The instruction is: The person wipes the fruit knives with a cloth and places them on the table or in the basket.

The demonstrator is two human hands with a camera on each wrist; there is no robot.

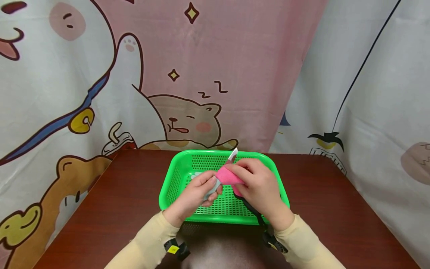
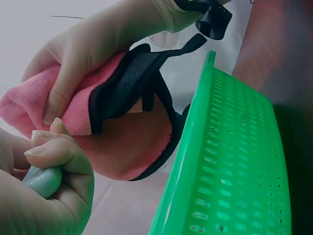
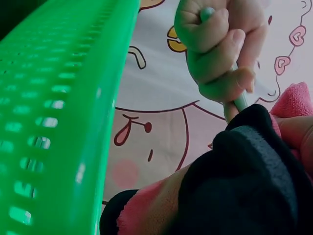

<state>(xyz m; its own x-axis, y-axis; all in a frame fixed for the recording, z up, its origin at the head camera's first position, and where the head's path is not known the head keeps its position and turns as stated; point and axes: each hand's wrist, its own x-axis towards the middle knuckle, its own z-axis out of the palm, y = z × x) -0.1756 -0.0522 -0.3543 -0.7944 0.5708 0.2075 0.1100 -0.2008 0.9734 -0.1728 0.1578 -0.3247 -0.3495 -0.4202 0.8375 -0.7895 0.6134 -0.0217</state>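
Over the basket, my left hand (image 1: 198, 190) grips the pale grey-green handle (image 1: 213, 186) of a knife. The knife's blade (image 1: 233, 154) slants up and to the right, its tip showing past a pink fleece cloth (image 1: 229, 176). My right hand (image 1: 263, 185) pinches this cloth around the blade, close to the left fingers. Black edging (image 2: 122, 85) and a dark strap (image 1: 250, 207) hang from the cloth. In the left wrist view, the rounded handle end (image 2: 43, 181) pokes out of the left fist. The cloth hides the middle of the blade.
A green perforated plastic basket (image 1: 166, 186) stands on the dark reddish-brown table (image 1: 111, 198), below both hands. A pale object (image 1: 194, 175) lies in it, partly hidden by the left hand. A cartoon-printed curtain (image 1: 255, 74) hangs behind the table.
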